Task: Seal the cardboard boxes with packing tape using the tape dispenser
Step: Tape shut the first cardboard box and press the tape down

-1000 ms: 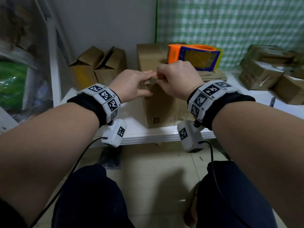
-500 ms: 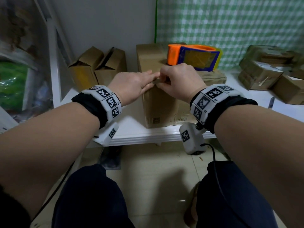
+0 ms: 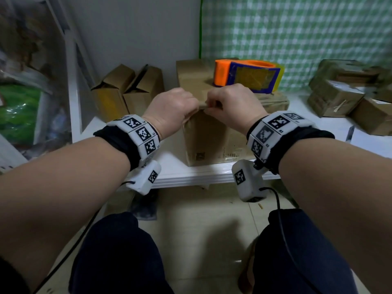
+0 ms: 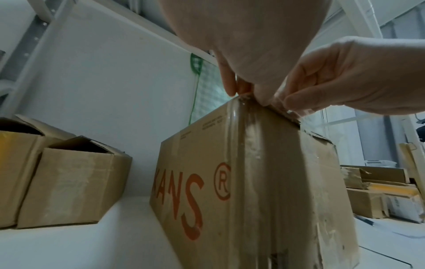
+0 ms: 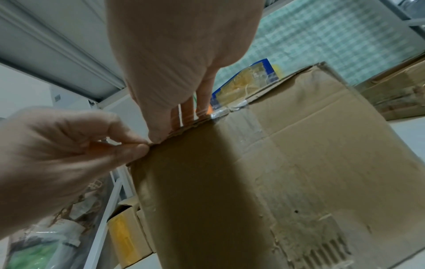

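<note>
I see both hands at the near top edge of the cardboard box (image 3: 212, 136) on the white shelf (image 3: 174, 172): left hand (image 3: 169, 109) and right hand (image 3: 231, 105) each pinch that edge. The tape dispenser (image 3: 246, 76) sits on top, behind them.

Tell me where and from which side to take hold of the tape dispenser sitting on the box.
Take the tape dispenser by its orange end, coming from above and the left with the right hand. It lies flat on the far top of the big cardboard box, the orange part nearest and unobstructed; the blue frame and tape roll fill the right side. Both hands now pinch the box's near top edge, so one must let go first.
</note>
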A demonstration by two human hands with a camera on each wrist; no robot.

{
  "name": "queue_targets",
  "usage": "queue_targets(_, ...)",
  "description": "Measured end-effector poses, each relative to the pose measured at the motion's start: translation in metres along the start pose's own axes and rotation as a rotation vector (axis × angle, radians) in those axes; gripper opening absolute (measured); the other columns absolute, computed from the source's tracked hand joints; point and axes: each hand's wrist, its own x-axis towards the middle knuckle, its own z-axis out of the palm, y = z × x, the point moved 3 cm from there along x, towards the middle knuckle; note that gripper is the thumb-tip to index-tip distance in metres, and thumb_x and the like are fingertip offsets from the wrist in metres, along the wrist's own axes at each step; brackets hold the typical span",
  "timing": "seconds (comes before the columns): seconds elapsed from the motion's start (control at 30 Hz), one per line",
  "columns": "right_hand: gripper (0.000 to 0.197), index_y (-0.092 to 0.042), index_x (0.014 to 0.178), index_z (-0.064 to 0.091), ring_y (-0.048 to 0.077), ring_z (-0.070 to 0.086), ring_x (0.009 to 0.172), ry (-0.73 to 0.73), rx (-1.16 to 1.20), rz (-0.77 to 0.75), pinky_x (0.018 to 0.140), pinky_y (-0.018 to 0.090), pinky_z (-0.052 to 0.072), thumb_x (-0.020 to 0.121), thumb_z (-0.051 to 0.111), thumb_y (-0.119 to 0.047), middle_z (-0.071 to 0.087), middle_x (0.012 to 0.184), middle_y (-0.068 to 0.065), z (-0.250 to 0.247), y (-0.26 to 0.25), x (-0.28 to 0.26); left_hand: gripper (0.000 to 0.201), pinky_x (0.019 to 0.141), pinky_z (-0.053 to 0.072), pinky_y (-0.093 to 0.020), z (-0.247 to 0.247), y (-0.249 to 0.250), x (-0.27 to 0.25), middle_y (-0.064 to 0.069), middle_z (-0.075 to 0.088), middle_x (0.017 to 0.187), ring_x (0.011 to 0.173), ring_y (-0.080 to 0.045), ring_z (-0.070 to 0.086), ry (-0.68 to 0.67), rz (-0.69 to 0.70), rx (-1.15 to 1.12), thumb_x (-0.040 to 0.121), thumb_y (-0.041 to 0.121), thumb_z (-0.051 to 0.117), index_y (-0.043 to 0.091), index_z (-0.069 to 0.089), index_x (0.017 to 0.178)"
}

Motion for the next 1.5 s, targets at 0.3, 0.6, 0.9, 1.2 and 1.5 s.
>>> queue_targets(0.3, 0.027, -0.021, 0.087, 0.071, 0.022, 0.062, 0.084, 0.069, 0.071, 0.171, 0.072, 0.037, 0.052, 0.091, 0.056, -0.043, 0.069, 0.086, 0.004, -0.012, 0.03, 0.004, 0.038, 0.064, 0.039, -0.033, -0.011, -0.002, 0.026, 0.004, 0.046, 0.072, 0.072, -0.018, 0.045, -0.277, -0.194, -0.074, 0.092, 0.047, 0.044, 0.017, 0.052, 0.07)
queue_targets(0.6, 0.021, -0.027, 0.085, 0.069, 0.01, 0.06, 0.085, -0.031, 0.141, 0.273, 0.077, 0.031, 0.052, 0.078, 0.072, -0.046, 0.062, 0.083, -0.01, -0.011, 0.052, 0.005, 0.032, 0.084, 0.042, -0.023, 0.019, -0.009, 0.047, 0.009, 0.063, 0.093, 0.091, -0.005, 0.055, -0.25, -0.481, -0.415, 0.08, 0.042, 0.069, 0.02, 0.073, 0.103)
queue_targets(0.9, 0.032, -0.028, 0.079, 0.061, 0.016, 0.061, 0.081, -0.011, 0.135, 0.269, 0.071, 0.038, 0.054, 0.071, 0.072, -0.057, 0.064, 0.081, -0.004, -0.001, 0.055, 0.006, 0.041, 0.085, 0.039, -0.02, 0.024, -0.013, 0.035, -0.003, 0.066, 0.106, 0.1, -0.017, 0.059, -0.297, -0.325, -0.416, 0.079, 0.036, 0.072, 0.015, 0.069, 0.114)
queue_targets(1.2, 0.036, -0.023, 0.083, 0.064, 0.014, 0.058, 0.081, -0.003, 0.114, 0.259, 0.068, 0.033, 0.05, 0.07, 0.074, -0.056, 0.061, 0.081, -0.005, -0.002, 0.053, 0.005, 0.06, 0.102, 0.029, -0.014, 0.017, -0.021, 0.025, 0.0, 0.058, 0.131, 0.123, -0.012, 0.05, -0.39, -0.264, -0.448, 0.074, 0.025, 0.078, 0.017, 0.057, 0.129)
queue_targets(1.5, 0.033, -0.015, 0.088, 0.071, 0.019, 0.06, 0.083, 0.051, 0.09, 0.249, 0.072, 0.033, 0.049, 0.086, 0.063, -0.047, 0.067, 0.085, 0.003, -0.009, 0.058, 0.003, 0.061, 0.101, 0.033, -0.018, 0.003, -0.025, 0.029, 0.005, 0.056, 0.134, 0.124, -0.009, 0.049, -0.517, -0.384, -0.286, 0.076, 0.041, 0.073, 0.022, 0.056, 0.131)
